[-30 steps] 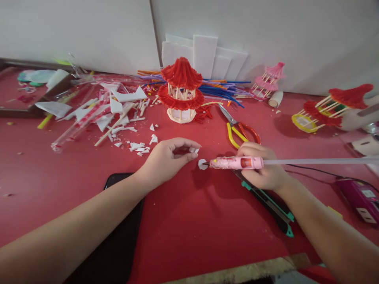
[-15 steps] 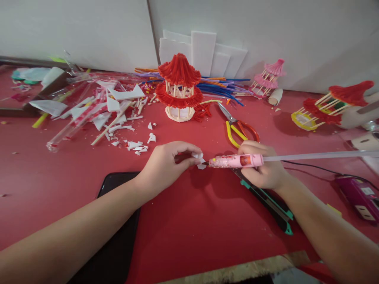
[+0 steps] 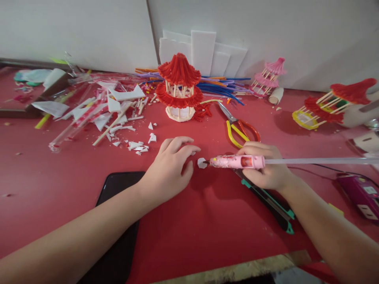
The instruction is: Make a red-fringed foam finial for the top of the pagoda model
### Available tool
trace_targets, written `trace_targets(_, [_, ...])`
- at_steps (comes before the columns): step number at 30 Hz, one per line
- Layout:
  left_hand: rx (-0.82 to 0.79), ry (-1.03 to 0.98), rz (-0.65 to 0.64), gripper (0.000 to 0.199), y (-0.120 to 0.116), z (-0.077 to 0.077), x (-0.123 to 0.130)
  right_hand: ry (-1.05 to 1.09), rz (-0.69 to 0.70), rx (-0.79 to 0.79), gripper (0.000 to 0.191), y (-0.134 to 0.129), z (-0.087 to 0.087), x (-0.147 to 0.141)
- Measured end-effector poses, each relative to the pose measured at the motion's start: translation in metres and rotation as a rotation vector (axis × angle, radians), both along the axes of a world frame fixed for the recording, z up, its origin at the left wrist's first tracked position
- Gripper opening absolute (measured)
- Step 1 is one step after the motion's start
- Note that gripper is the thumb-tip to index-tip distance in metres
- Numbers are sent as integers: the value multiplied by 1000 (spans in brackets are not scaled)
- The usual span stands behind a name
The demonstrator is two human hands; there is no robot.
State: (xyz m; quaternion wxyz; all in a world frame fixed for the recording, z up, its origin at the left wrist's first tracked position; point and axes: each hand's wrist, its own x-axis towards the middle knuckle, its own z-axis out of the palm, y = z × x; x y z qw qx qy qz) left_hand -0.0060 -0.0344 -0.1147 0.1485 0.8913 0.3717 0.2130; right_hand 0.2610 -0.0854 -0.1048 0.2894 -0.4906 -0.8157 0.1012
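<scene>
My right hand (image 3: 263, 163) is wrapped round a pink glue gun (image 3: 233, 161) with a clear glue stick (image 3: 319, 161) running out of its back. The gun's dark nozzle touches or nearly touches a small white many-sided piece (image 3: 202, 163). Just left of that piece, my left hand (image 3: 171, 167) has its fingers spread and holds nothing that I can see. A red two-tiered pavilion model (image 3: 179, 88) stands upright behind my hands. Below my right hand lies a black and green cutter knife (image 3: 268, 201).
Yellow and red scissors (image 3: 239, 128) lie beyond my right hand. White scraps (image 3: 137, 146) and sticks are scattered at the left. A black phone (image 3: 115, 221) is under my left forearm. Other models (image 3: 269, 77) and a purple power strip (image 3: 359, 195) are at the right.
My left hand has opened and moved slightly left. The small white piece it was pinching at is now in view by the nozzle, apart from the fingers.
</scene>
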Motion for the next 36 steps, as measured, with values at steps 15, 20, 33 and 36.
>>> trace_targets(15, [-150, -36, 99, 17, 5, -1, 7, -14, -25, -19, 12, -2, 2, -1])
trace_targets(20, [-74, -97, 38, 16, 6, 1, 6, -24, -45, 11, 13, -5, 3, -2])
trace_targets(33, [-137, -200, 18, 11, 3, 5, 5, -120, -160, 54, 12, -8, 12, 18])
trace_targets(36, [-296, -312, 100, 15, 4, 7, 3, -29, -267, -69, 21, -9, 11, 42])
